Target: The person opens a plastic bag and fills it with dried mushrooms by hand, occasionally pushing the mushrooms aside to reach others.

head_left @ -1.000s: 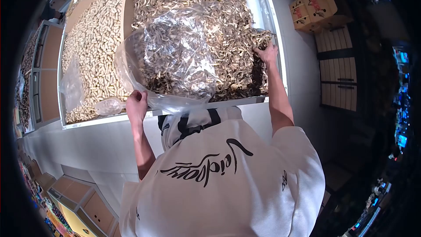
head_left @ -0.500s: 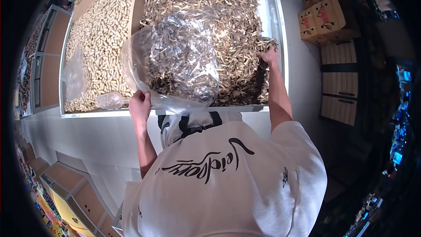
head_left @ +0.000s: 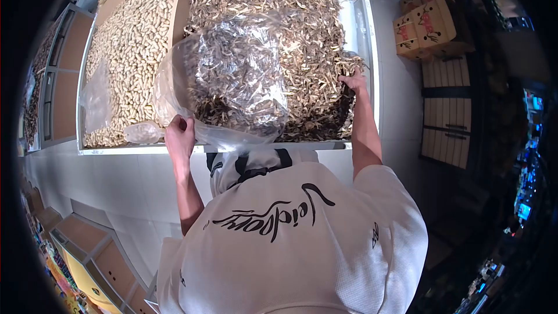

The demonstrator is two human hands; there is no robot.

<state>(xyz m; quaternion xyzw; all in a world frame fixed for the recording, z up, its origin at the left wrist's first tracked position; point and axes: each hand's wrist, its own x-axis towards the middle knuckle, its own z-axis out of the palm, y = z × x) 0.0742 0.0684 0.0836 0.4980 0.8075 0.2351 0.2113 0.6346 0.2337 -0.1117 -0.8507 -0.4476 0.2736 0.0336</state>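
Note:
My left hand (head_left: 180,136) is closed in a pinch on the edge of a clear plastic bag (head_left: 224,131), at the front rim of the bin. The bag lies spread over a heap of dried brown strips (head_left: 308,40) whose exact kind I cannot make out. At the right side of the heap, my right hand (head_left: 355,79) reaches into the strips with its thumb apart. Strips cover its fingertips, and it appears to hold a handful. A clear plastic scoop (head_left: 143,133) lies on the peanuts (head_left: 132,52), just left of my left hand.
A wooden divider (head_left: 180,9) separates peanuts from strips. A white roll (head_left: 347,20) stands along the bin's right wall. Another clear plastic sheet (head_left: 97,102) rests on the peanuts at left. Printed cardboard boxes (head_left: 433,26) sit on a cabinet (head_left: 446,113) at right.
My right hand has moved slightly down and left among the strips. My left hand, still pinching the bag, has shifted a little left and up.

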